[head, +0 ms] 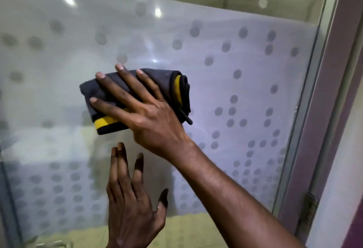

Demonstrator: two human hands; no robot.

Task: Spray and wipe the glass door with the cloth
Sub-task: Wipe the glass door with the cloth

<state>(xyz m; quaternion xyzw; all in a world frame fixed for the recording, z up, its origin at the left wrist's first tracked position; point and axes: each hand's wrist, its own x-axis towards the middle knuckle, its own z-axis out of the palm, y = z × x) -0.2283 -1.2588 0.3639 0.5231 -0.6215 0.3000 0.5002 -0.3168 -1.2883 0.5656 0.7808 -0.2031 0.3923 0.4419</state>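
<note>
The glass door [245, 82] fills the view, frosted with a pattern of grey dots. A folded dark grey cloth [167, 82] with a yellow underside and black trim is pressed flat against the glass near the middle. My right hand [141, 108] lies spread over the cloth, fingers pointing up-left, holding it to the pane. My left hand [131, 202] rests lower down, flat with fingers apart against the glass, holding nothing. No spray bottle is in view.
A grey metal door frame [322, 121] runs down the right side, with a rusty hinge [309, 210] near its lower part. Clear glass strips above and below the frosted film show a beige floor or wall behind.
</note>
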